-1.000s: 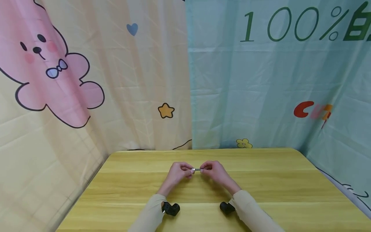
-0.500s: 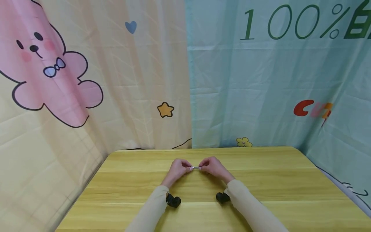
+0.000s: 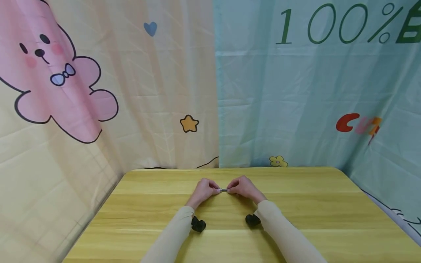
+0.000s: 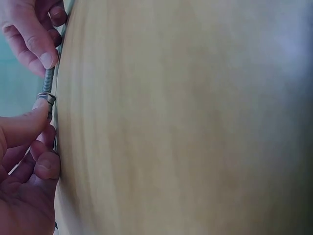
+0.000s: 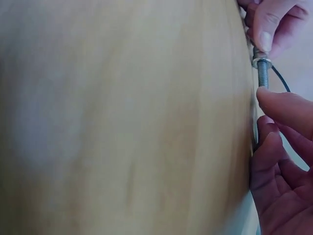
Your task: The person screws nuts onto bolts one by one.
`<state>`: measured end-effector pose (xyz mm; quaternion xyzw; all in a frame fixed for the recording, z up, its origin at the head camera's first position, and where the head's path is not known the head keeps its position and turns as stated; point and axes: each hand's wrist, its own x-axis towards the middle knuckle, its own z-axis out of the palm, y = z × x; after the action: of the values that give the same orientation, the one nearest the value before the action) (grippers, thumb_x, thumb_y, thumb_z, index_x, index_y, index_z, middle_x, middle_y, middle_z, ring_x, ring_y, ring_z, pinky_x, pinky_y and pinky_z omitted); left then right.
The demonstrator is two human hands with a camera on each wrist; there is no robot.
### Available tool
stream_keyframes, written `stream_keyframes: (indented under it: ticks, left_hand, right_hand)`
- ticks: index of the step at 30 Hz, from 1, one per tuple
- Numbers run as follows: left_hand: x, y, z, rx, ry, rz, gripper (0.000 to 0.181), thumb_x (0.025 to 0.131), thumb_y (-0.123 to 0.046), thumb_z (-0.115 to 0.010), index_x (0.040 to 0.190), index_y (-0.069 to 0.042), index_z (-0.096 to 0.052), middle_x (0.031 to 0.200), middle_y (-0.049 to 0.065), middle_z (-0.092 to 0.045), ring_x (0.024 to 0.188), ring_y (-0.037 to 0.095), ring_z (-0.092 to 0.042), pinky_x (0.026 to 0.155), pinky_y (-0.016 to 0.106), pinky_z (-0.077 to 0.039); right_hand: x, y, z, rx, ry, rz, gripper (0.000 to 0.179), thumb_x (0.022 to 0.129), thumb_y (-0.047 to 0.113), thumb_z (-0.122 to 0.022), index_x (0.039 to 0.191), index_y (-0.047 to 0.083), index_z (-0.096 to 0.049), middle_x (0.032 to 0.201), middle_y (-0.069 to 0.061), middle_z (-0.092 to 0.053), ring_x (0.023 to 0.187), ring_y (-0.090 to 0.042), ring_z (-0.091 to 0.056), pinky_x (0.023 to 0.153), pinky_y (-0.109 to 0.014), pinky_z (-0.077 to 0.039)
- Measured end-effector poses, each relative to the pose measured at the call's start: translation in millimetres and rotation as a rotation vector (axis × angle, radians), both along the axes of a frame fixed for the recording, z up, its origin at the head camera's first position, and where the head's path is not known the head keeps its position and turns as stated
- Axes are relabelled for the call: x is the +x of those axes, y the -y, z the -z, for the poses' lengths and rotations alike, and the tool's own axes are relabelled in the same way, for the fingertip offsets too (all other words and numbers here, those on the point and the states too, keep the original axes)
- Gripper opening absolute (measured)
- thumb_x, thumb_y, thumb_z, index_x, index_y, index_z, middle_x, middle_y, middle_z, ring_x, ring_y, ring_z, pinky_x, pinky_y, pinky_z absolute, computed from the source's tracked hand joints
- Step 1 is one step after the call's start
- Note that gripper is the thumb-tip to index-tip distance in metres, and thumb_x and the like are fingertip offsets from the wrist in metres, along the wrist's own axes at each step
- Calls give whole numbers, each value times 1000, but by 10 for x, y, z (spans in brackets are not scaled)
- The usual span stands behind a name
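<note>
A metal bolt (image 3: 224, 190) lies sideways between my two hands, above the table. In the left wrist view its threaded shank (image 4: 47, 81) shows, with a flat washer-like ring and a hex piece (image 4: 47, 97) at one end. My left hand (image 3: 204, 190) pinches that hex end between thumb and fingers; whether it is a nut or the bolt's head is partly hidden. My right hand (image 3: 244, 188) pinches the opposite, threaded end, its thumb (image 5: 281, 105) lying against the shank. A short stretch of thread (image 5: 263, 76) shows between the two thumbs.
The wood-grain table (image 3: 148, 204) spreads beneath both hands. Printed curtains (image 3: 171, 91) hang behind it and at both sides. Black wrist cameras (image 3: 198, 224) sit below the beige sleeves (image 3: 174, 233).
Both forearms and hands have shifted slightly forward, away from the body, with the bolt still between them. The head view has tilted a little. Both grips look much the same.
</note>
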<state>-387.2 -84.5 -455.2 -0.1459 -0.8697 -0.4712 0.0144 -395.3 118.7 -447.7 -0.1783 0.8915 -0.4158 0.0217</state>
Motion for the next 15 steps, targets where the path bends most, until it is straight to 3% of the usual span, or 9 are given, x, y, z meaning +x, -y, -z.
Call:
stream_keyframes:
  ticks: [15]
  left_hand:
    - [12,37,-11,26,6,39,7,82,-3,-77,89,0,-76,83,5,-70,72,12,-55,67,27,-46]
  right_hand:
    - [4,8,2,-12,16,17,6,82,7,-78,87,4,-76,77,1,-68,68,-13,-53,61,-25,-46]
